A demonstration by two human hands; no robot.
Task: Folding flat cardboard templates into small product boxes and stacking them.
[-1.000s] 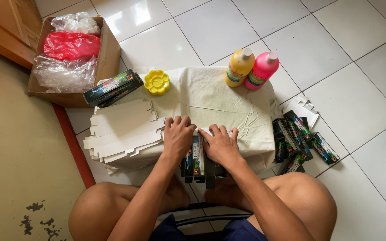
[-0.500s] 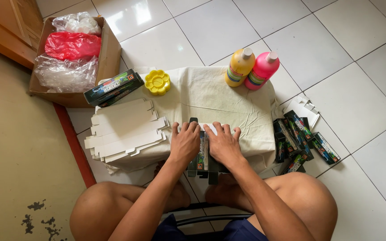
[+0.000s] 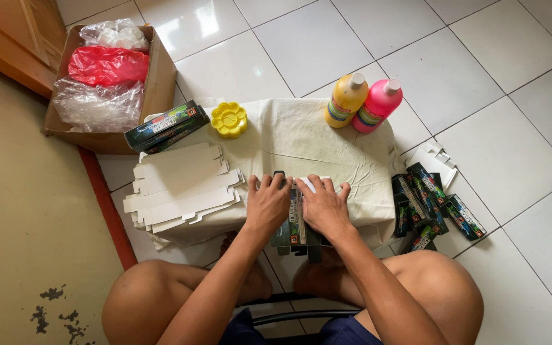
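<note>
Left of the left hand (image 3: 267, 206), a stack of flat white blanks (image 3: 183, 188) remains unfolded. Both hands press flat, fingers together, on a dark carton (image 3: 296, 223) at the near tabletop (image 3: 301, 137) edge. Right of the right hand (image 3: 324, 207), a pile of finished cartons (image 3: 429, 204) lies on the floor. Compared with half a second earlier, the carton sits lower under the palms.

Dark flat carton (image 3: 296, 223) mostly hidden under hands; print too small.
</note>
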